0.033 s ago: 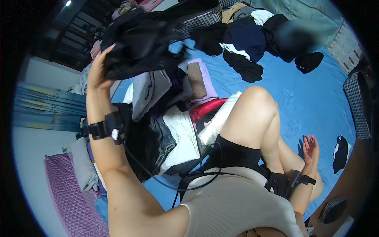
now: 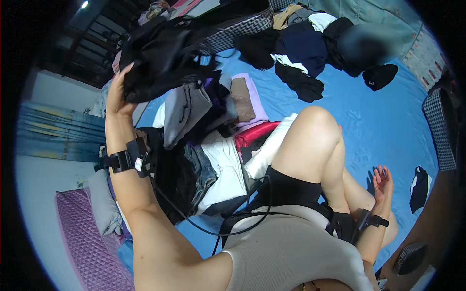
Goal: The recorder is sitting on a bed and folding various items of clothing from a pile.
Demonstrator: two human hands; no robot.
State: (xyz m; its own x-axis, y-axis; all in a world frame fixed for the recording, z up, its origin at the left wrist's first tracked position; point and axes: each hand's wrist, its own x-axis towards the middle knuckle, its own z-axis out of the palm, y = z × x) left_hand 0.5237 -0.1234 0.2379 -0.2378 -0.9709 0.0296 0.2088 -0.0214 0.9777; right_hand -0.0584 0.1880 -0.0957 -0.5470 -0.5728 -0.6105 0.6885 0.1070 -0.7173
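My left hand is raised at the far left, gripping a black garment by its near edge; part of the fingers is hidden behind the cloth. The garment hangs bunched over a pile of folded clothes. In that pile are a grey garment, a pair of jeans, a white garment, a red one and a brown one. Beside my leg at the right, my right hand lies palm up with its fingers loosely apart, holding nothing.
A black-and-white patterned fabric box stands behind the pile; another patterned box is at the right edge. Dark clothes and a black cap lie on the blue sheet. A cable crosses my lap.
The black garment has shifted slightly left and looks less blurred. My left hand has moved down a little with it. My right hand stays in place.
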